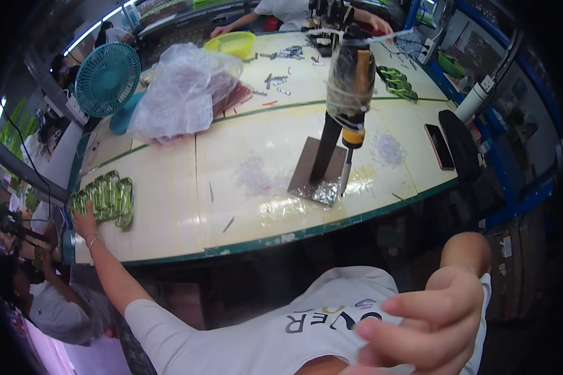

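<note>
My left hand [85, 222] reaches to the left end of the table, its fingers closed at the edge of a row of green-and-black moulded pieces [109, 199]. The pieces lie side by side; their exact kind is too small to tell. Close in front of me, my right hand [425, 319] is raised off the table, its fingers loosely bent and apart with nothing visible in them. A yellow-and-black electric screwdriver [353, 134] hangs bit-down beside a dark upright post on a brown metal base plate [303, 184], beyond both hands.
Small clear bits lie in two piles [388, 149] [253, 175]. A plastic bag [181, 94], teal fan [108, 78], yellow basin [230, 44], metal parts [278, 80] and more green pieces [396, 82] stand farther back. A phone [439, 147] lies right. Other people sit around.
</note>
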`<state>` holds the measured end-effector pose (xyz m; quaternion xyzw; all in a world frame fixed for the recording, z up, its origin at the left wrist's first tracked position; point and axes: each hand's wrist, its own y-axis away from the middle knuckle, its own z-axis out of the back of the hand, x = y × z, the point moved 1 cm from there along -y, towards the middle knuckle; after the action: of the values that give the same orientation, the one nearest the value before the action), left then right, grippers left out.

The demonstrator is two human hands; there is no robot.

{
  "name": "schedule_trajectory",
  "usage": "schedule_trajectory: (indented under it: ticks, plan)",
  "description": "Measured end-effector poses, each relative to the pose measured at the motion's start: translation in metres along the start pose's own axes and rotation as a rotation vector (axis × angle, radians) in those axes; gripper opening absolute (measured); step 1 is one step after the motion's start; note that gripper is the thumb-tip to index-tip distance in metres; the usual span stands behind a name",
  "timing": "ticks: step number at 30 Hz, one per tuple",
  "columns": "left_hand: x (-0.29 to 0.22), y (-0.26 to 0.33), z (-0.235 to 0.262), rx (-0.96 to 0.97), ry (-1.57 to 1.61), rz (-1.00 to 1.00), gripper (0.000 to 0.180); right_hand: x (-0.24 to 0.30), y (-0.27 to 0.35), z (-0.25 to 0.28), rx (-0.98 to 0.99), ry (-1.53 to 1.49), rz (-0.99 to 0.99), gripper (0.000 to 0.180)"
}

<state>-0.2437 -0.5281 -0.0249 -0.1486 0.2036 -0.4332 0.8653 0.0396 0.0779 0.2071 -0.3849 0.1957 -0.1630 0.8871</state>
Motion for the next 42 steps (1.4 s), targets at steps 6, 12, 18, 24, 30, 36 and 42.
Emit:
schedule_trajectory:
  ticks: [6, 12, 18, 24, 30, 36, 42]
  plan:
    - [-0.006, -0.01, -0.015, 0.133, 0.083, 0.019, 0.078, -0.034, 0.081, -0.001, 0.016, 0.151, -0.524, 0.019]
    - [-0.018, 0.008, -0.018, 0.039, -0.124, -0.08, 0.054, -0.024, 0.138, 0.006, -0.059, 0.186, -0.896, 0.015]
    - [-0.056, 0.04, -0.006, 0.063, -0.053, -0.132, 0.051, -0.015, 0.141, 0.005, -0.071, 0.134, -0.937, 0.016]
    - [-0.101, 0.088, 0.018, 0.028, 0.069, -0.182, 0.054, 0.003, 0.16, 0.015, -0.094, 0.069, -1.004, 0.016]
    - [-0.125, 0.107, 0.027, 0.067, 0.506, -0.095, 0.052, 0.01, 0.189, 0.02, -0.157, 0.04, -1.132, 0.015]
    - [-0.046, 0.077, 0.016, -0.142, 0.189, -0.022, 0.054, -0.01, 0.24, -0.001, -0.185, -0.015, -1.32, 0.012]
    - [0.0, 0.055, 0.008, -0.047, -0.031, 0.027, 0.068, -0.023, 0.266, -0.025, -0.13, 0.005, -1.425, 0.008]
